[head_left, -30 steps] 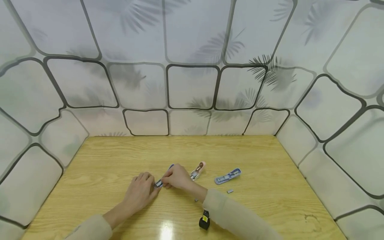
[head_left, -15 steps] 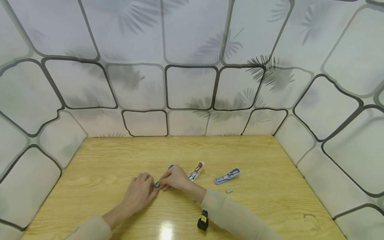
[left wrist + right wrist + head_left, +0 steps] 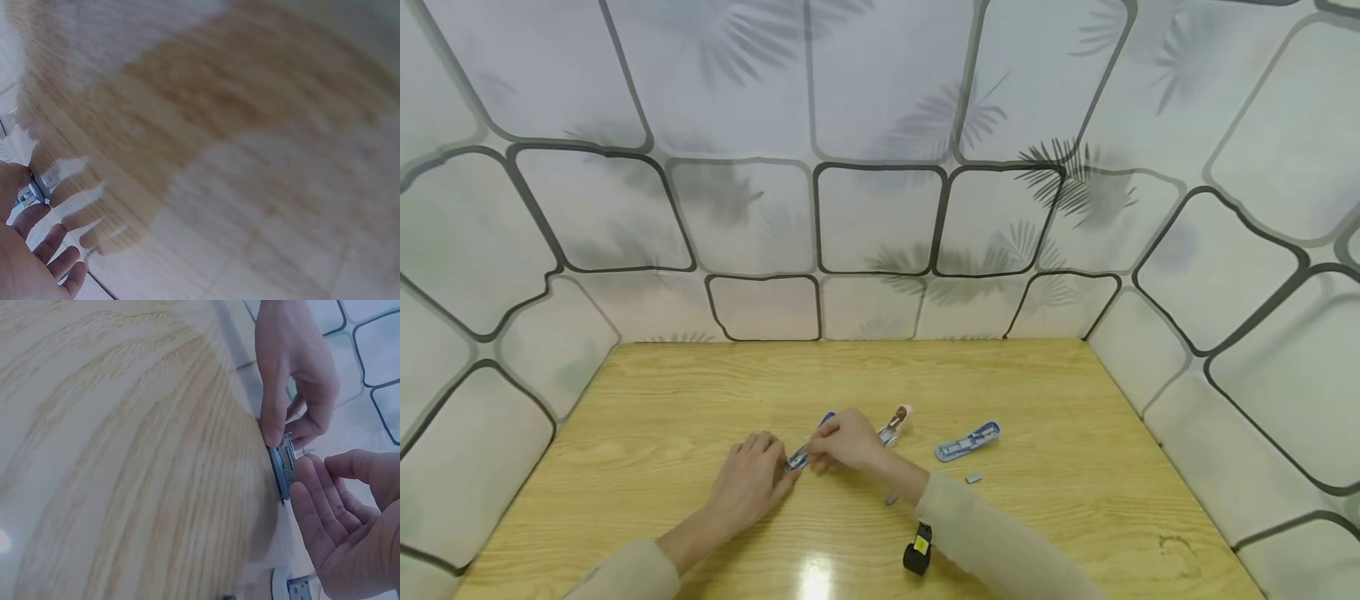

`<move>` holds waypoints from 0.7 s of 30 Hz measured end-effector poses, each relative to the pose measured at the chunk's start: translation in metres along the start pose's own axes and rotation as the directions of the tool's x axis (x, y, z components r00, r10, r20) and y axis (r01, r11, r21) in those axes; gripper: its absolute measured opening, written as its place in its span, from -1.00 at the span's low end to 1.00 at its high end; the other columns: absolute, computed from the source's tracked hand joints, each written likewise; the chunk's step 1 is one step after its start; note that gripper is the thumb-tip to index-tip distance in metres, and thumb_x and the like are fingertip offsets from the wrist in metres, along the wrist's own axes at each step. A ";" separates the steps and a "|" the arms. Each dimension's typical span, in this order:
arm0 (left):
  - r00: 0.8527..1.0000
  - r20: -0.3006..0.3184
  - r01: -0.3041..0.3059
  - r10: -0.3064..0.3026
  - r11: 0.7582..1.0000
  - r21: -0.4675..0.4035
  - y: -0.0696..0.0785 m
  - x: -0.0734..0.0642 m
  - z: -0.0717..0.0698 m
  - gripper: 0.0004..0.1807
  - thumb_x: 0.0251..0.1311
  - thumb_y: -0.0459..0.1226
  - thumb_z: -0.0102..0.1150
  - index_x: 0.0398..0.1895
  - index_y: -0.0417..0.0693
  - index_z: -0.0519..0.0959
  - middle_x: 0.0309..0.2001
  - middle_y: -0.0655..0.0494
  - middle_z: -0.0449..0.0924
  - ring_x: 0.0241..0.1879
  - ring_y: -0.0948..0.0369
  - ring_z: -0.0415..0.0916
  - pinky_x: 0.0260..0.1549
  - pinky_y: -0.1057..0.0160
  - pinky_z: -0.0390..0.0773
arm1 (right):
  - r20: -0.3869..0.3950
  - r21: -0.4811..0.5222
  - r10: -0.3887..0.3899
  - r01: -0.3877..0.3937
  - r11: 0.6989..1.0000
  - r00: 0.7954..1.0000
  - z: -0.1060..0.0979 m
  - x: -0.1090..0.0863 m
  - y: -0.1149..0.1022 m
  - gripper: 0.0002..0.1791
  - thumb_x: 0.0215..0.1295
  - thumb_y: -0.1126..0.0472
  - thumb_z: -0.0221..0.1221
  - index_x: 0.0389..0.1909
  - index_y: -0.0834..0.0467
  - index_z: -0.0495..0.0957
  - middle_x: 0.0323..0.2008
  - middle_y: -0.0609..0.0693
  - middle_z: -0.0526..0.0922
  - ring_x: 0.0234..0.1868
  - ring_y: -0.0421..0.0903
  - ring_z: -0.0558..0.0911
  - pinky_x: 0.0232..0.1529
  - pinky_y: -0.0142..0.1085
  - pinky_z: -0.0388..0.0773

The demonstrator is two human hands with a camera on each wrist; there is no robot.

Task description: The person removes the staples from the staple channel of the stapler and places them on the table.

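A blue stapler [image 3: 797, 458] lies opened out on the table between the hands, its metal channel facing up. My left hand [image 3: 747, 482] holds its near end between thumb and index finger; the other left fingers are loosely bent. My right hand [image 3: 850, 442] is over the stapler's middle and hides that part. In the right wrist view, the right fingertips [image 3: 303, 467] are close beside the stapler [image 3: 284, 469], with the thumb near them. Nothing shows between them, and whether they touch the metal is unclear. Behind the right hand lies an opened pink and white stapler [image 3: 895, 423].
Another opened blue stapler [image 3: 967, 442] lies to the right, with a small grey staple strip [image 3: 973, 478] in front of it. A second grey strip [image 3: 891, 500] lies near the right forearm. A black block with a yellow label [image 3: 917, 550] shows beside the right sleeve.
My right hand first shifts slightly toward the stapler's near end, then back right and away, uncovering more of the channel. The left hand keeps its hold in place.
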State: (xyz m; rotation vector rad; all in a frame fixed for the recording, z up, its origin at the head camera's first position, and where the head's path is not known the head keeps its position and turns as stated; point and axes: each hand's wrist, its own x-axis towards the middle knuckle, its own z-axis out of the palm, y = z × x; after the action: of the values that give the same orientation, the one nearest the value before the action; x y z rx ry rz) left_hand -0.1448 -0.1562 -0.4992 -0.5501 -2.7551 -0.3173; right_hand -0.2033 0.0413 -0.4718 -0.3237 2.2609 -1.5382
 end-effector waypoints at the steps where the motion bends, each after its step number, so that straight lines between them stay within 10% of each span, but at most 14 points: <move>1: 1.000 -0.003 -0.001 0.001 1.000 0.001 0.000 0.000 0.000 -0.67 0.20 -0.08 0.52 -0.34 -0.11 0.62 -0.15 -0.07 0.68 -0.15 -0.01 0.66 -0.08 -0.09 0.72 | -0.001 0.010 -0.005 0.005 1.000 1.000 -0.002 0.000 0.001 -0.87 0.35 0.28 0.37 -0.33 0.28 0.80 -0.42 0.15 0.84 -0.49 -0.09 0.81 -0.51 -0.44 0.67; 13: 1.000 0.007 0.018 -0.018 1.000 -0.020 0.001 -0.002 0.000 -0.70 0.15 -0.11 0.54 -0.34 -0.07 0.62 -0.14 -0.05 0.67 -0.13 0.01 0.63 -0.02 -0.10 0.71 | 0.054 0.034 -0.036 0.034 0.999 0.998 -0.011 -0.026 0.005 -0.84 0.36 0.30 0.34 -0.32 0.34 0.79 -0.38 0.23 0.84 -0.41 0.02 0.85 -0.43 -0.31 0.77; 21: 1.000 0.012 0.027 -0.027 0.999 -0.030 0.001 -0.002 -0.001 -0.71 0.16 -0.13 0.55 -0.33 -0.07 0.61 -0.16 -0.03 0.65 -0.15 0.03 0.61 -0.05 -0.06 0.70 | 0.127 0.075 0.077 -0.087 0.993 0.989 0.010 -0.039 0.014 -0.87 0.35 0.30 0.34 -0.35 0.28 0.79 -0.45 0.16 0.83 -0.51 -0.13 0.80 -0.48 -0.35 0.74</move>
State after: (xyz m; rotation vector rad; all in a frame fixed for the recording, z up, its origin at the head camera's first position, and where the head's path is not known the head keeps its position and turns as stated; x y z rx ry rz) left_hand -0.1420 -0.1559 -0.4988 -0.5243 -2.7750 -0.3640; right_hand -0.1629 0.0534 -0.4812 -0.2914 2.0855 -1.5186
